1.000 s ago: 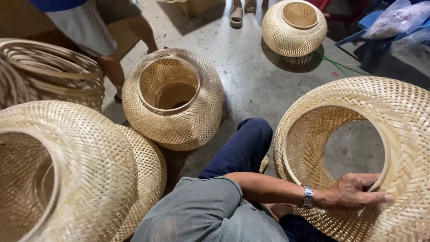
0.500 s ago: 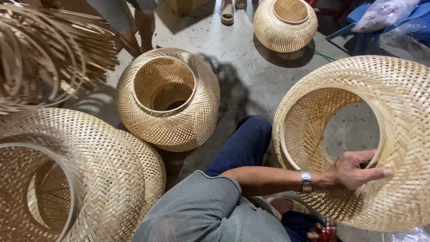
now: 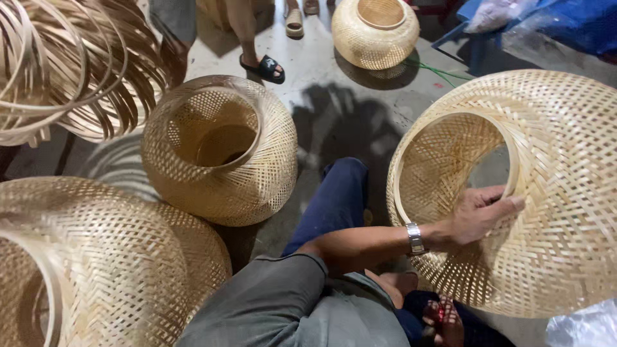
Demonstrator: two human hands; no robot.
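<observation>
1. Where the frame's right side fills with a large woven bamboo shade [image 3: 546, 212], a hand [image 3: 479, 215] rests on its ring opening.
2. The fingers [image 3: 508, 204] lie flat, loosely spread, against the rim.
3. The other hand is out of view.

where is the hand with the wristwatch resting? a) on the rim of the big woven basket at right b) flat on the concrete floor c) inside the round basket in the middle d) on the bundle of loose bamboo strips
a: the left hand, wristwatch on its wrist, lies with its fingers across the inner rim of the big woven basket on the right.
</observation>
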